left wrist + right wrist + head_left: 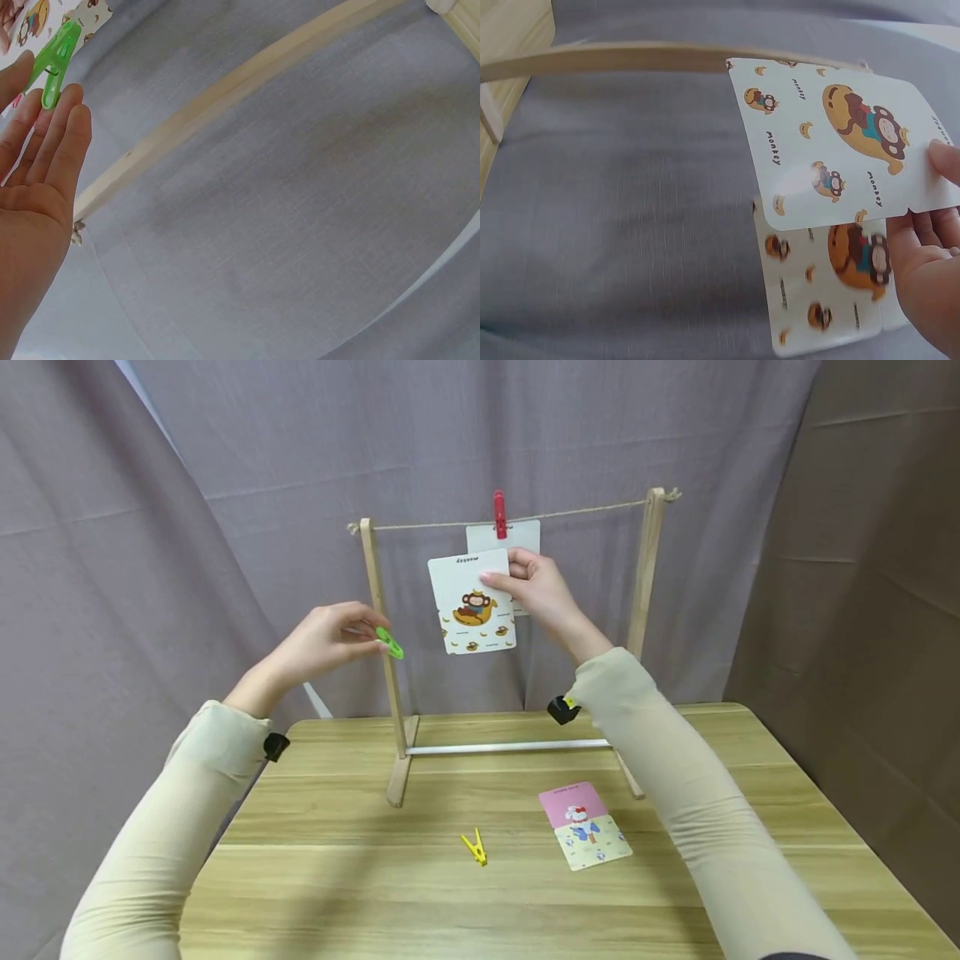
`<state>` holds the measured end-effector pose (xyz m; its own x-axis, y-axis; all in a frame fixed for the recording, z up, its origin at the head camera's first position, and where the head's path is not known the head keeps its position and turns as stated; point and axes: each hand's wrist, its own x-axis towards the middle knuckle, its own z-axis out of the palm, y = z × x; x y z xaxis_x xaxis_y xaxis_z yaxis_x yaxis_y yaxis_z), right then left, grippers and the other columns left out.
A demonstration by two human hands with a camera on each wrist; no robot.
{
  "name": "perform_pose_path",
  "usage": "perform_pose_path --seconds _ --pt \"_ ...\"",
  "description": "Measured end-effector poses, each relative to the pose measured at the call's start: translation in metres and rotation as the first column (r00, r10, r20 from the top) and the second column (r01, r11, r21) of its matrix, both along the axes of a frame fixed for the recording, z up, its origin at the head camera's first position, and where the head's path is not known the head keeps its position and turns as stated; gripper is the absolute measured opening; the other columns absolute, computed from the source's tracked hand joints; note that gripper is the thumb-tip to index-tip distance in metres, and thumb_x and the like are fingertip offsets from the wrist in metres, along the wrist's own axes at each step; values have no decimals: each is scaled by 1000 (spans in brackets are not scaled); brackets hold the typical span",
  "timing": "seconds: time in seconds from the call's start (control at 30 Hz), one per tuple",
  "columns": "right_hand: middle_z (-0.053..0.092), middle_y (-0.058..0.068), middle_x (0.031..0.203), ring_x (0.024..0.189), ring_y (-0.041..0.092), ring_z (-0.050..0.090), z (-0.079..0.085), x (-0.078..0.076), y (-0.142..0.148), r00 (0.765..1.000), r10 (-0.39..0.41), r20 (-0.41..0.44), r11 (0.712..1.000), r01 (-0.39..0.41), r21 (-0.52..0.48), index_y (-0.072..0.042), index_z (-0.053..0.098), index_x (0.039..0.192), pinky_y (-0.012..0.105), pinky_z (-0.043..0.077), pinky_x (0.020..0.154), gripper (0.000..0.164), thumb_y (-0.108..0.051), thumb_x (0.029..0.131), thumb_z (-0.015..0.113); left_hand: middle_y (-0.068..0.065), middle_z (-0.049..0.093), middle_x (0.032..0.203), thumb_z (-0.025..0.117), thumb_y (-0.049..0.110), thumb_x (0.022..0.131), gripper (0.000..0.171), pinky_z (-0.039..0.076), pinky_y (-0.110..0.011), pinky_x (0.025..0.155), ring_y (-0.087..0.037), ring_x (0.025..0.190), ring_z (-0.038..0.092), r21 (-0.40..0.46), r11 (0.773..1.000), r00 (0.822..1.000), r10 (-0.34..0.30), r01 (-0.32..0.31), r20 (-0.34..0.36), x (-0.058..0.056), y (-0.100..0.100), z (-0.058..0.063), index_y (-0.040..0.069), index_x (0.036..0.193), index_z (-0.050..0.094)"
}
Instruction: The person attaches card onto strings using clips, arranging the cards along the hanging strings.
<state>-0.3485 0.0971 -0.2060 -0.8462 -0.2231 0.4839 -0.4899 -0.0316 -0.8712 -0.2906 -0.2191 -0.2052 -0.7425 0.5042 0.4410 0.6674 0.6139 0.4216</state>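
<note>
My right hand (542, 589) pinches a white monkey card (474, 610) by its upper right edge, thumb in front and fingers behind. Behind it, a second white card (528, 537) hangs from the rope (585, 511) under a red clothespin (499, 514); the held card partly covers it. In the right wrist view this hanging card (825, 300) also bears a monkey print. My left hand (330, 639) holds a green clothespin (389, 643) between thumb and fingertips, beside the left wooden post (372, 568). The left wrist view shows the green clothespin (56, 64) upright between them.
On the wooden table (337, 860) lie a yellow clothespin (476, 847) and a pink and yellow card (585, 827). The stand's right post (647, 568) rises behind my right forearm, and a white bar (510, 747) joins the feet. Grey curtains (300, 443) hang behind.
</note>
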Motion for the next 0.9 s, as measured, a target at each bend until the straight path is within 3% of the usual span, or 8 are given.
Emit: perform_pose_path --seconds 0.33,0.67,0.9 --pt "76 10 103 83 17 73 -2 1 -31 996 84 -10 996 -84 0 -2 64 113 32 60 77 20 -7 95 70 -9 72 105 76 10 91 27 56 -38 94 -23 97 70 7 1000 1000 0 0 11 1 -3 -2 5 117 70" --pt "75 10 106 87 16 71 -1 -6 -44 998 56 -22 998 -56 8 -4 65 112 31 57 84 19 -11 95 72 -9 72 107 76 10 91 27 56 -37 94 -23 99 70 13 1000 1000 -3 3 23 -2 -1 -5 4 117 70" --pt "74 13 110 92 19 71 2 -14 -52 999 19 26 1000 -18 -25 -2 67 117 32 56 89 27 -13 93 75 -8 72 105 76 11 92 27 56 -38 94 -22 98 70 0 1000 1000 -12 12 20 -4 0 -9 3 117 70"
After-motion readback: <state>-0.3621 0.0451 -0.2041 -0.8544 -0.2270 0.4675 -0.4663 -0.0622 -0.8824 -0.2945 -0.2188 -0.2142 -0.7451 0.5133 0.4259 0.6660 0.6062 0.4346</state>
